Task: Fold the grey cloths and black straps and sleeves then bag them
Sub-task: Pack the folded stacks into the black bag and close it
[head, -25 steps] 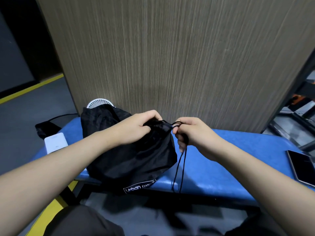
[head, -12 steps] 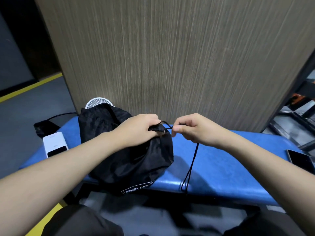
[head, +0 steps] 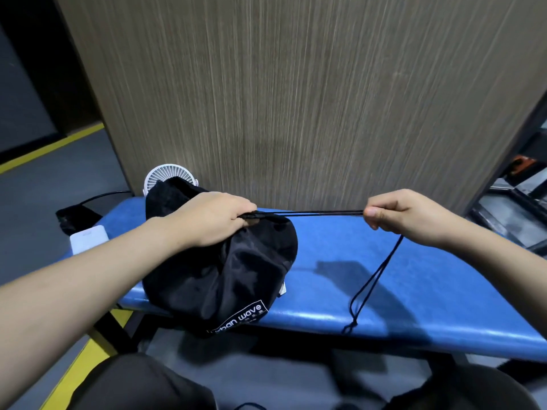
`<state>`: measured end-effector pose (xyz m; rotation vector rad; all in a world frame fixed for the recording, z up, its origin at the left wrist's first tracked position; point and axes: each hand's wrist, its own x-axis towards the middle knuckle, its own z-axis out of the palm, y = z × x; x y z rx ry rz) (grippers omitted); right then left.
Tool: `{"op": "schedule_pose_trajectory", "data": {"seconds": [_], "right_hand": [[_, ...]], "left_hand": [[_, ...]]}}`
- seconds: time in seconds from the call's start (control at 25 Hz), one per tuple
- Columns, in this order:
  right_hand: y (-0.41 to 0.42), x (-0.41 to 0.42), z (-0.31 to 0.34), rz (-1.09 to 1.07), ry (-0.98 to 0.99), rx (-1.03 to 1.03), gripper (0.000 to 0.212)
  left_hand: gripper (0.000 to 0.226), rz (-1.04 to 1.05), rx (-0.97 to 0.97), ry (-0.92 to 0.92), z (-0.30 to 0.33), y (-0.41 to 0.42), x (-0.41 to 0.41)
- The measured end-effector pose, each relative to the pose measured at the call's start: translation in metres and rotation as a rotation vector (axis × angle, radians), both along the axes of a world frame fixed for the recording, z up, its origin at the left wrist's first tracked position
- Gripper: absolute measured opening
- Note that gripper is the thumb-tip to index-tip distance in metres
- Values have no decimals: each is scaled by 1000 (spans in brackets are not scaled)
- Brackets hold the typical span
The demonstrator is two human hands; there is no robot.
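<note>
Black drawstring bag (head: 225, 279) being gripped at its neck by left hand (head: 211, 220), cord (head: 313, 213) being pinched taut by right hand (head: 405, 213), white fan (head: 165, 177) being half hidden behind bag, all on blue bench (head: 414, 276) against wood-grain panel (head: 296, 99).

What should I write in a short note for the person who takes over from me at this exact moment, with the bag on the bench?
Left hand: grips the gathered mouth of the black drawstring bag.
Right hand: pinches the black cord, which is taut between the two hands; the rest of the cord hangs down to the blue bench.
Things: the bag lies on the bench, bulging. No cloths, straps or sleeves are visible outside it.
Done: the packing seems finished, and the mouth is cinched.
Left: probably only to secure the cord and put the bag down.
</note>
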<state>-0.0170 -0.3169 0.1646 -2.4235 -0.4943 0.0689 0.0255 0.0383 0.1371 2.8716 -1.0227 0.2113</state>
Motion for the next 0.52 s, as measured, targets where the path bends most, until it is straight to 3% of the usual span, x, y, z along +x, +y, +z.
{"op": "schedule_pose_trajectory", "data": {"seconds": [0.24,0.44,0.52], "right_hand": [[-72,7,-20,-133,-45,-97,35],[-73,12,-52,-209,-151,-255,34],[-64,18,-61,-187,-173,-289,32]], "left_hand": [[51,-57,65,-48,-16,12,10],[33,-5,-39,81,-15,-1,14],[36,11,-21,83,-13,-6,12]]}}
